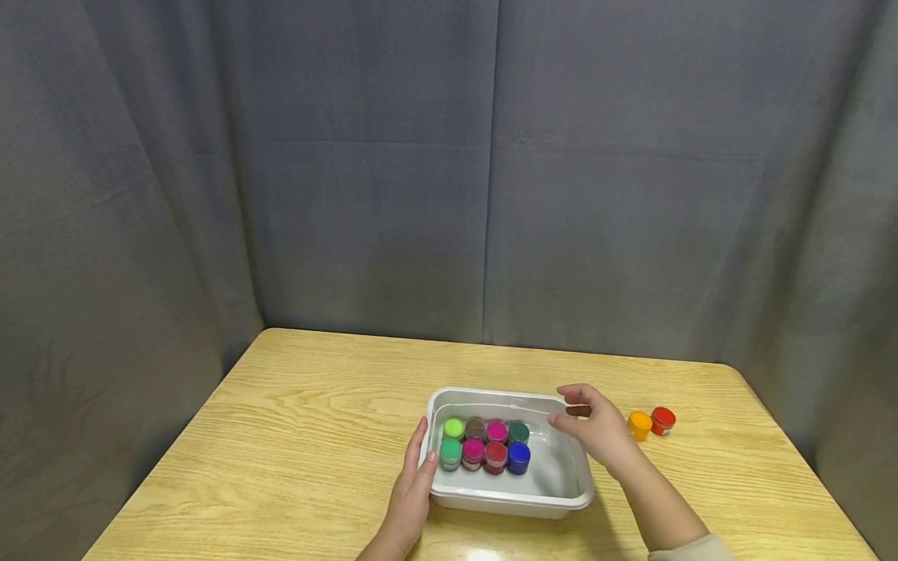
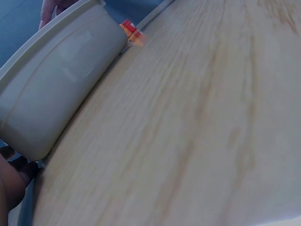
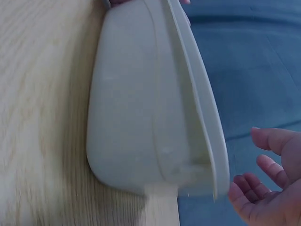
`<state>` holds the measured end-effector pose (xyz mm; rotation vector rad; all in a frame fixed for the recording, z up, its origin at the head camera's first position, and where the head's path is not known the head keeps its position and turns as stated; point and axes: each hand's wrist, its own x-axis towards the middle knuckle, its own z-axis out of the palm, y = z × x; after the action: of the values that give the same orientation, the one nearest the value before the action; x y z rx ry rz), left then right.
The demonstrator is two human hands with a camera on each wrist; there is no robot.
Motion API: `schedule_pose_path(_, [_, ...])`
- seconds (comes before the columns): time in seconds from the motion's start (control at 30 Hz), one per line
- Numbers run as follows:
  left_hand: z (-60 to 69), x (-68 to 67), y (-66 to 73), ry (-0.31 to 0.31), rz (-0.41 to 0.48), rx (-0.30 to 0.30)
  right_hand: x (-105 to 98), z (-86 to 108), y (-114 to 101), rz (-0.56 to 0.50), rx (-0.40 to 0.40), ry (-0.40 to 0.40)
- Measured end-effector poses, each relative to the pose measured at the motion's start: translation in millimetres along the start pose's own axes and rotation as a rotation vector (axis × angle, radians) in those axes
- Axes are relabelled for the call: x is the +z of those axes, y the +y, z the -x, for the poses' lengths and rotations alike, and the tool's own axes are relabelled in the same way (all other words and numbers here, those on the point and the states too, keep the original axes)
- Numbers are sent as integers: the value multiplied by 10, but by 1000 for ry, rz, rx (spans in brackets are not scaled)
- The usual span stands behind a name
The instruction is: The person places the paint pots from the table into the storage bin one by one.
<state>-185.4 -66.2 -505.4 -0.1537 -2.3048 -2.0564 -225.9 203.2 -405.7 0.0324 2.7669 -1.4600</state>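
A white plastic basin point(image 1: 501, 502) sits on the table, holding several small paint jars in two rows toward its left. Among these are a light green jar point(image 1: 454, 428), a teal jar point(image 1: 451, 453), a dark red jar point(image 1: 496, 457) and a blue jar point(image 1: 519, 457). My left hand point(image 1: 410, 491) grips the basin's left side, thumb at the rim and fingers along the outer wall. Above the right end of the basin hovers my right hand point(image 1: 596, 428), its thumb and fingers spread apart; the right wrist view shows nothing between them.
Two more jars, an orange one point(image 1: 639, 425) and a red one point(image 1: 662, 421), stand on the wooden table point(image 1: 281, 436) right of the basin, beyond the right hand. Grey curtains point(image 1: 379, 195) hang behind the table and along its sides.
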Motion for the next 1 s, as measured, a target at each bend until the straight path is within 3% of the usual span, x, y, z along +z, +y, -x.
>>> schedule_pose_path(0.17, [-12,-2,-14,-3,14,3,-157,-6,126,-3,-1,37])
schedule_pose_path(0.5, [-9,0,-31,2,20,-1,-430,-49,492,6,83,87])
schedule_pose_path(1.0, [-15,3,-9,-13,30,14,-580,-161,1001,-34,151,100])
